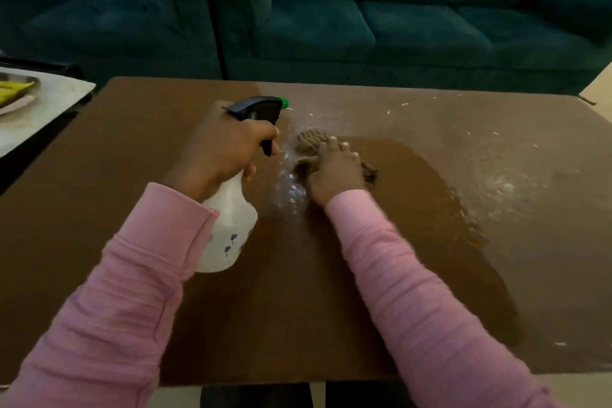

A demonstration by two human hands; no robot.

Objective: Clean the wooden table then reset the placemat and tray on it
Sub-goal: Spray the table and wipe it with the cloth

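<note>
The brown wooden table [139,149] fills the view. My left hand [228,149] grips a white spray bottle [228,228] with a black trigger head and green nozzle, pointing right, one finger on the trigger. Spray droplets [291,185] glisten on the wood between my hands. My right hand [334,172] presses flat on a beige knitted cloth [308,141] near the table's middle. A wet sheen spreads to the right of the cloth. The pale placemat [49,109] lies off the table at the far left, with a tray [20,93] on it holding something yellow.
Teal sofas [397,26] stand close behind the table's far edge. Small white crumbs [404,104] dot the far right of the tabletop. A dark side surface at the left carries the placemat. The table's near edge runs just in front of me.
</note>
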